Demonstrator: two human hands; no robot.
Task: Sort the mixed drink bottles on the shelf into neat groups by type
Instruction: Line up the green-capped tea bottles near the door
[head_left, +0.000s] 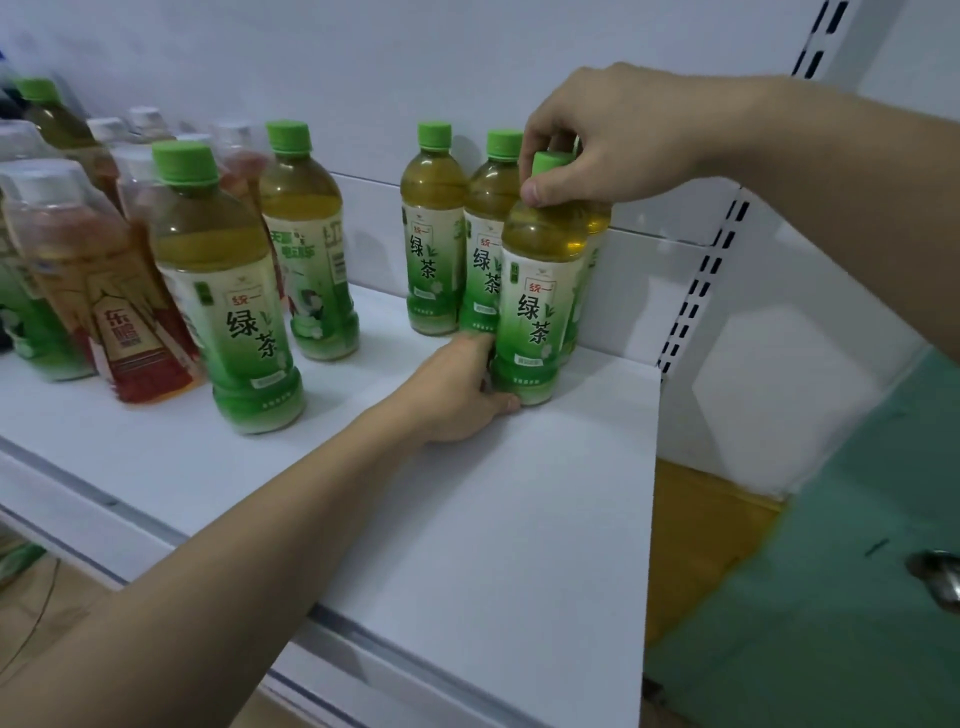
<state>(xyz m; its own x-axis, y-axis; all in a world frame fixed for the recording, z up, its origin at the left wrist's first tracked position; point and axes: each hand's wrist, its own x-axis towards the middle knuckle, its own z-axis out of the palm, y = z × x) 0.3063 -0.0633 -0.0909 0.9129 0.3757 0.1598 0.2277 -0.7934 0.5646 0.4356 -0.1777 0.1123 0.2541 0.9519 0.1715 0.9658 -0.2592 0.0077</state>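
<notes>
A white shelf (519, 519) holds the drinks: a mixed crowd of green-capped tea bottles and a red-labelled bottle (130, 332) stands at its left, with one green tea bottle (234, 291) in front and another (311, 249) behind it. Near the right end, two green tea bottles (434, 234) (485, 244) stand touching by the back wall, and a front bottle (540, 280) stands upright just before them. The left hand (462, 395) wraps that front bottle's base, while the right hand (613, 140) pinches its green cap (548, 163) from above.
</notes>
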